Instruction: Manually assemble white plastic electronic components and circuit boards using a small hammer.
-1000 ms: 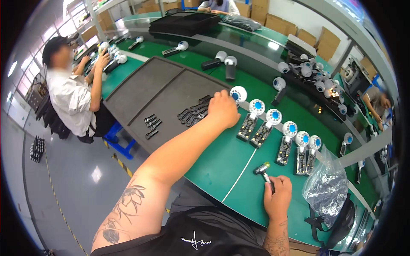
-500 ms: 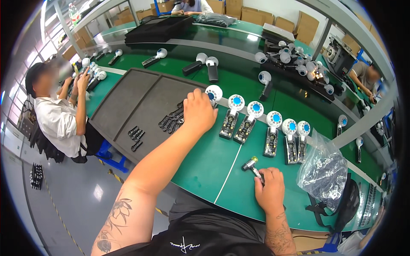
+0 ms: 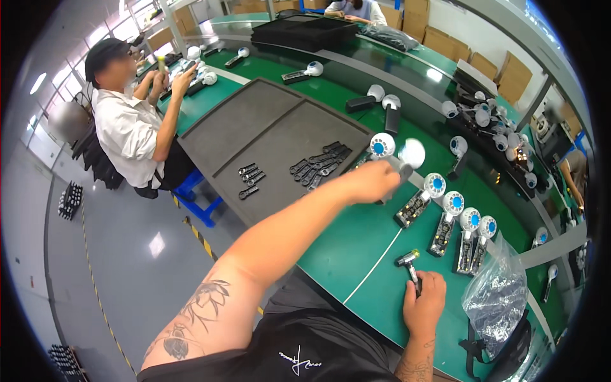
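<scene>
White-headed handheld fan (image 3: 413,153), motion-blurred, between blue-centred fans (image 3: 454,203), left hand (image 3: 380,181) curled round its dark handle! Right hand (image 3: 425,299) wraps a small hammer (image 3: 408,258). White script crosses the black shirt (image 3: 280,334); green surface (image 3: 340,254) stretches from grey tray (image 3: 223,130) to pale dividing line, its near edge beside the shirt.

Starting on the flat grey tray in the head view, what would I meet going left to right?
Small group of black elongated parts, larger group of similar black parts, left hand, right hand holding a yellow-tipped hammer, crumpled clear plastic bag.
</scene>
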Demonstrator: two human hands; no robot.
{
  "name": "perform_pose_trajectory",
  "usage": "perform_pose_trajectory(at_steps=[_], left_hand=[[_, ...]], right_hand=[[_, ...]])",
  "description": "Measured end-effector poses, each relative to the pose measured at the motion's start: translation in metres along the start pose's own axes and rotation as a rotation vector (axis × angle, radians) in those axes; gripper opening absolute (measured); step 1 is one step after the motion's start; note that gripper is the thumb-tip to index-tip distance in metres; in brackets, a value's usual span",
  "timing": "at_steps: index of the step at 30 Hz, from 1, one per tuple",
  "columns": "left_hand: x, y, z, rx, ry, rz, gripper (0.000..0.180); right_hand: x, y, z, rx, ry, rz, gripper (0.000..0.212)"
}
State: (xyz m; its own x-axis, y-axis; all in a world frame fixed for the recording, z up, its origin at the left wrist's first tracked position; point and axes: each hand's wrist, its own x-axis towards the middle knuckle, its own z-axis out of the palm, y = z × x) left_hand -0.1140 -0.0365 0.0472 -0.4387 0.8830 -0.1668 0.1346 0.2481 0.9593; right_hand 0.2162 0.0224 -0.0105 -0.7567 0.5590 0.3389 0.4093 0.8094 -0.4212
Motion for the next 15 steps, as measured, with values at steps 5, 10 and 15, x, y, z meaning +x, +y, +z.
perform_pose_trajectory(at_steps=[5, 10, 15], left_hand=[[-0.103, 0.0, -0.075, -0.456, 0.103, 0.139, 0.04], [-0.204, -0.022, -0.131, 0.76, 0.697, -0.109, 0.054], [-0.221, -0.056, -0.129, 0.906, 0.727, -0.36, 0.051]], right_hand=[[-0.003, 0.001, -0.003, 0.017, -0.01, 0.006, 0.03], [0.003, -0.009, -0.009, 0.049, -0.033, 0.028, 0.03], [0.001, -0.006, -0.006, 0.054, -0.042, 0.023, 0.029]])
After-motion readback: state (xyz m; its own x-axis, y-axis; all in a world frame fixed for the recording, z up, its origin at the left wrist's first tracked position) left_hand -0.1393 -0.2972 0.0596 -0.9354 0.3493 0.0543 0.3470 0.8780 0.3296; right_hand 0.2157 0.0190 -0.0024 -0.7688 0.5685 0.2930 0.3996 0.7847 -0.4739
